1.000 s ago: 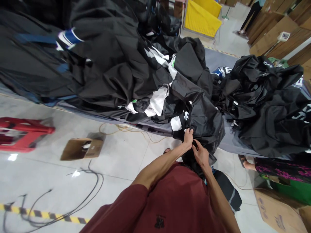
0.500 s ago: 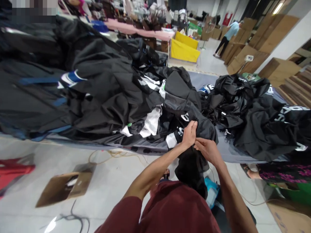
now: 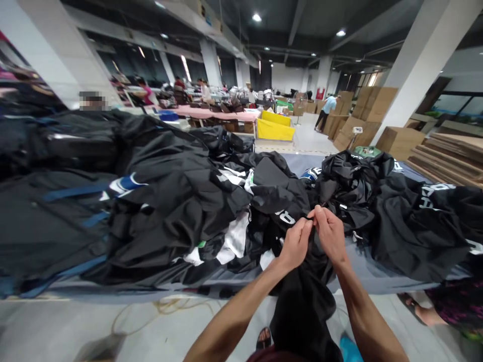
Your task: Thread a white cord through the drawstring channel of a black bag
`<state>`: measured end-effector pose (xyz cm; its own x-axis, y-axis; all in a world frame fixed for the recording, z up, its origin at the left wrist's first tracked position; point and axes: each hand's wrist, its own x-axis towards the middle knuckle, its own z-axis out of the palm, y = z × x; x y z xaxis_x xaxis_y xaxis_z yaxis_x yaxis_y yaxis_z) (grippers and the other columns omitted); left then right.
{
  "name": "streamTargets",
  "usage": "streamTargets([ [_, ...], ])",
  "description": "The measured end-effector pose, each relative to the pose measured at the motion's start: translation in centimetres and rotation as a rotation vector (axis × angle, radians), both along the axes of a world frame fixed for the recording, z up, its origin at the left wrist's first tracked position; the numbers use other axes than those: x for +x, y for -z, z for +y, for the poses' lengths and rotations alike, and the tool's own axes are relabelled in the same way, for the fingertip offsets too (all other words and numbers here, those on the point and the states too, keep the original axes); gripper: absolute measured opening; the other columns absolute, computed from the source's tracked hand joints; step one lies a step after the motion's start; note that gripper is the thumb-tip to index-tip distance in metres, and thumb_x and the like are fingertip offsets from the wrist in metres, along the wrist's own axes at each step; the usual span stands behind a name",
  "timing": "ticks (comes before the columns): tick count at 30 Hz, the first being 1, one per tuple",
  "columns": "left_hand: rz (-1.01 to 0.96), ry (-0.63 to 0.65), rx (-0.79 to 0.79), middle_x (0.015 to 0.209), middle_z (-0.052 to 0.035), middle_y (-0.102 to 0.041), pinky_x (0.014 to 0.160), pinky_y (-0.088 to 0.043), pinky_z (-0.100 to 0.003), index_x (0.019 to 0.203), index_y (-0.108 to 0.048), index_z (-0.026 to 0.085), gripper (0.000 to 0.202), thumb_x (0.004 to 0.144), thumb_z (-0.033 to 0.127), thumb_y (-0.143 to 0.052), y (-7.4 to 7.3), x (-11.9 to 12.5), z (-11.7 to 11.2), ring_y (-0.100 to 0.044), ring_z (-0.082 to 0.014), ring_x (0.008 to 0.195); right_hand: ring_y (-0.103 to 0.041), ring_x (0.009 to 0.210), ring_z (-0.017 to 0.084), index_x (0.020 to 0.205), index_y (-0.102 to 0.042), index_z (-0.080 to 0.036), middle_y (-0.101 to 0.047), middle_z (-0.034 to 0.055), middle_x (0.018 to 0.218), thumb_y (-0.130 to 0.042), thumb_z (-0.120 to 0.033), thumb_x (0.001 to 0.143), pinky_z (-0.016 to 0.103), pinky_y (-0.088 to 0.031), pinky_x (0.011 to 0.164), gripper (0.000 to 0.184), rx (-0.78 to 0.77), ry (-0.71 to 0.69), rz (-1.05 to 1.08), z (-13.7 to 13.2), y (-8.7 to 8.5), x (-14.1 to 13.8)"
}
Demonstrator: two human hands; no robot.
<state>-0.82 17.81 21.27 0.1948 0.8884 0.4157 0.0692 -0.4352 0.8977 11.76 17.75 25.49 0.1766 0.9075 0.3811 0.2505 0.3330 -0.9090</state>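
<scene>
My left hand [image 3: 299, 242] and my right hand [image 3: 329, 230] meet over the table's front edge, fingertips nearly touching. Both pinch a black garment [image 3: 302, 301] with white lettering; its lower part hangs off the edge towards my body. The exact part between my fingers is too small to make out. Left of my hands, a large heap of black cloth [image 3: 181, 196] with white and blue patches covers the table. On the right lies another black pile [image 3: 415, 226] with white letters.
The grey-covered table [image 3: 362, 271] runs across in front of me. A yellow bin [image 3: 275, 129] stands beyond it, and cardboard boxes [image 3: 400, 143] are at the back right. A person in a light blue top [image 3: 330, 105] bends by the boxes. Someone's foot [image 3: 426, 315] shows at the lower right.
The view has tilted up, showing more of the ceiling and room. My right hand has risen beside my left, and both still pinch the black garment.
</scene>
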Motion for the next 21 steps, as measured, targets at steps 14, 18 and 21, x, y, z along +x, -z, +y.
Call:
streamTargets([
  [14, -0.190, 0.003, -0.198, 0.104, -0.0052, -0.067, 0.089, -0.050, -0.036, 0.107, -0.061, 0.023, 0.034, 0.109, 0.055, -0.049, 2.1, 0.4, -0.6, -0.062, -0.0218, 0.096, -0.049, 0.061, 0.016, 0.076, -0.068, -0.022, -0.052, -0.0034, 0.063, -0.054, -0.065, 0.105, 0.029, -0.036, 0.062, 0.054, 0.069, 0.175, -0.146, 4.5, -0.2, -0.9],
  [18, 0.094, -0.110, -0.053, 0.166, -0.0200, -0.046, 0.129, -0.034, -0.054, 0.170, -0.031, 0.023, 0.109, 0.078, 0.035, -0.088, 4.8, 2.2, -2.0, -0.044, -0.0396, 0.153, -0.054, 0.062, 0.016, 0.074, -0.069, -0.021, -0.057, -0.0013, 0.063, -0.051, -0.059, 0.108, 0.029, -0.038, 0.063, 0.054, 0.185, 0.271, -0.275, 6.3, -2.7, -0.3],
  [21, 0.307, -0.264, -0.029, 0.171, -0.0232, -0.039, 0.130, -0.032, -0.058, 0.176, -0.019, 0.019, 0.113, 0.079, 0.016, -0.076, 7.3, 3.2, -2.9, -0.039, -0.0416, 0.158, -0.058, 0.062, 0.015, 0.074, -0.070, -0.020, -0.060, -0.0003, 0.063, -0.052, -0.054, 0.109, 0.026, -0.042, 0.062, 0.052, 0.213, 0.312, -0.293, 8.7, -4.2, 0.7],
])
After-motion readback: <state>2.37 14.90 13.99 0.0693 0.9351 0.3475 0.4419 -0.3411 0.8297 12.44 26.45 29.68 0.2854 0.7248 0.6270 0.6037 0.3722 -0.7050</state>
